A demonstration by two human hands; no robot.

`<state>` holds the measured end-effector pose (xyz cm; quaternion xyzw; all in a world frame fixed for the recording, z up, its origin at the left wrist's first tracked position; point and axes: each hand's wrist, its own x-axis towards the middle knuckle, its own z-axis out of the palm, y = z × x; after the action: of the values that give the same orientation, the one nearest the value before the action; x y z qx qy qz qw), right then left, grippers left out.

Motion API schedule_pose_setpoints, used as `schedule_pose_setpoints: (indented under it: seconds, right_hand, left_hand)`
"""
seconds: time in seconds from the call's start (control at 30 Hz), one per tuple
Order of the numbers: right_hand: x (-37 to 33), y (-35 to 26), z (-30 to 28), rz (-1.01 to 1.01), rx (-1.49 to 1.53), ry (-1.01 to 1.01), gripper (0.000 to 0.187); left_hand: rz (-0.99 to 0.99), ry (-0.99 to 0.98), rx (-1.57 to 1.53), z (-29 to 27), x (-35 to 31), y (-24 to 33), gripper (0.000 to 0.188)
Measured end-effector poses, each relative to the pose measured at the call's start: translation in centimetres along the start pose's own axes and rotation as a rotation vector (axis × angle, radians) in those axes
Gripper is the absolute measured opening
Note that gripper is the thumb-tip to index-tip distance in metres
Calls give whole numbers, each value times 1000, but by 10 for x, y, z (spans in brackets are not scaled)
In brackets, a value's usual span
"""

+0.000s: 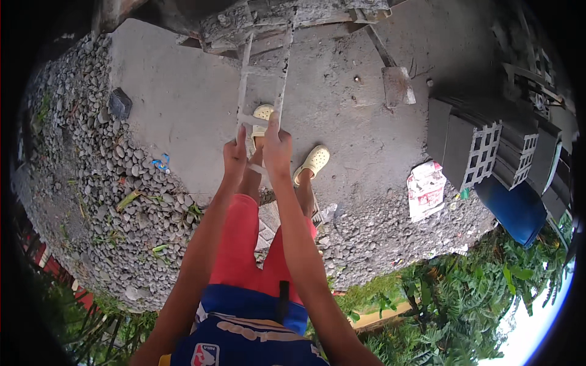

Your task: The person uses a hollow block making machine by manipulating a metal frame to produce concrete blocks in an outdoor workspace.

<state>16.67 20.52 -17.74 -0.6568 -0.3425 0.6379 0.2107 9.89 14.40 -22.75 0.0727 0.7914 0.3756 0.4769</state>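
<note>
A narrow, pale ladder (245,79) with dark specks on its rails stretches away from me. Its far end reaches a cement-crusted wooden structure (268,24). My left hand (234,155) is closed round the near part of the left rail. On the right rail my right hand (278,148) is wrapped the same way, its thumb side up. Rungs cross between the rails in front of and beneath my hands. Below the ladder are my feet in cream clogs (316,160), one partly covered by a rung and my right hand.
A flat shovel (398,86) lies on the concrete slab (165,73), far right. Stacked grey hollow blocks (482,155) stand at the right, beside a blue container (513,210) and a white-and-red sack (426,190). Gravel (110,183) covers the left, with a dark stone block (120,104).
</note>
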Motion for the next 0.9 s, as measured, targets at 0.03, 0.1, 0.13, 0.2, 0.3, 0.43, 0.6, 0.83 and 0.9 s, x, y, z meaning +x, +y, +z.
schedule_pose_setpoints:
  seconds: [0.03,0.1,0.13,0.2,0.3,0.43,0.6,0.83,0.9]
  right_hand:
    - [-1,-2,-4,0,1,7,51]
    - [-30,-22,2,-45,164,17,51]
    - [-40,-9,-2,-110,176,112,51]
    - [-37,-3,-1,-85,219,143,51]
    - [-7,3,6,-87,182,68,51]
    - [-4,-6,4,-4,137,13,50]
    - [-29,-30,4,-35,396,159,48]
    - [-19,-47,-18,196,264,73,50]
    - [-44,-56,-11,-63,438,136,50]
  left_hand:
    - [-20,32,63,3,-5,2,52]
    - [130,4,58,-9,-4,-1,52]
    - [197,-16,48,-3,-11,3,52]
    - [260,-45,124,1,-17,28,52]
    - [-117,-3,53,-15,5,9,52]
    - [-173,46,17,-3,-11,28,57]
    - [115,-110,291,-8,-6,64,55]
    - [105,-26,194,10,-14,53,56]
    - [190,-40,211,9,-20,54,56]
